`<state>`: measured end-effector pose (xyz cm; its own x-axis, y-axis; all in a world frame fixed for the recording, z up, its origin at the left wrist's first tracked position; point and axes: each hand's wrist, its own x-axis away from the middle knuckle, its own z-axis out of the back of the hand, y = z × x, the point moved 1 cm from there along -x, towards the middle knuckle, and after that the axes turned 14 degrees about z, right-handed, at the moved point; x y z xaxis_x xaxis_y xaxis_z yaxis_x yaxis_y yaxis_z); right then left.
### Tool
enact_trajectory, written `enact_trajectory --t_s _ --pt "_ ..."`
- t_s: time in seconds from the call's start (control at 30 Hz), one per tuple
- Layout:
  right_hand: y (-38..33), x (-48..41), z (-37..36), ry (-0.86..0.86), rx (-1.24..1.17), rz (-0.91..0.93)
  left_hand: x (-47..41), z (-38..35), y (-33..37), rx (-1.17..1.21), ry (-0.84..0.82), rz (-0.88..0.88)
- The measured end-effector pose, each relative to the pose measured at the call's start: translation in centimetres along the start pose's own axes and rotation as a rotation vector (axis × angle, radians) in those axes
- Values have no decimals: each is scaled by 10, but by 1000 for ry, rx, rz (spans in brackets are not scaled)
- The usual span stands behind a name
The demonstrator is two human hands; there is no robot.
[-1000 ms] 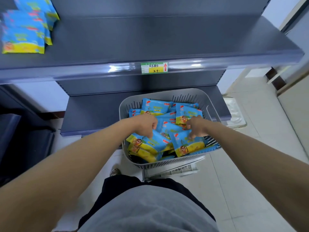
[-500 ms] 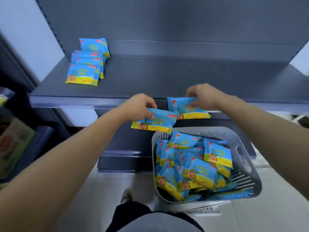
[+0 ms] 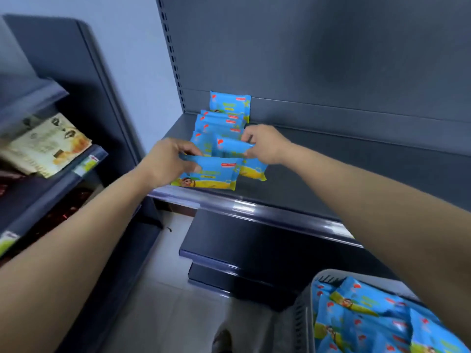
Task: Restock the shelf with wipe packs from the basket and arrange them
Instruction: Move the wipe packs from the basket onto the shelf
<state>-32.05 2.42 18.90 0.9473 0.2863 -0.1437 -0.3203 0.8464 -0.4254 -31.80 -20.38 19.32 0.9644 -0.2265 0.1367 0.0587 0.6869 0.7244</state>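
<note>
While the basket (image 3: 303, 309) stays nearly full, each hand, left hand (image 3: 163, 163) and right hand (image 3: 265, 143), grips a wipe pack (image 3: 211, 171) near the shelf (image 3: 331, 179) front-left corner, beside the short row (image 3: 224, 118).

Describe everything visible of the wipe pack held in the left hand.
The wipe pack is a flat, glossy soft-plastic pouch, blue on top with a yellow band, a cartoon figure and a small red label. The left hand pinches its left end, holding it roughly level at the front of the shelf. Whether it rests on the shelf is unclear. It overlaps the pack held by the right hand.
</note>
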Motion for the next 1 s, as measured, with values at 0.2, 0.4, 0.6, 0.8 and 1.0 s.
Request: enact_trajectory --t_s 0.2,0.4,0.6,0.8,1.0 --pt "6 -58 -39 -91 7 23 -47 29 -30 -20 -28 50" --pt "19 -95 -43 -40 101 27 -85 18 -37 29 -54 54" --pt "25 -102 -34 -5 2 55 -111 5 -41 -122 -140 38" --pt "22 -82 -14 74 -36 19 -124 -5 -34 -369 -66 -68" --pt "15 -42 6 124 171 21 -106 -19 -13 -565 115 -106"
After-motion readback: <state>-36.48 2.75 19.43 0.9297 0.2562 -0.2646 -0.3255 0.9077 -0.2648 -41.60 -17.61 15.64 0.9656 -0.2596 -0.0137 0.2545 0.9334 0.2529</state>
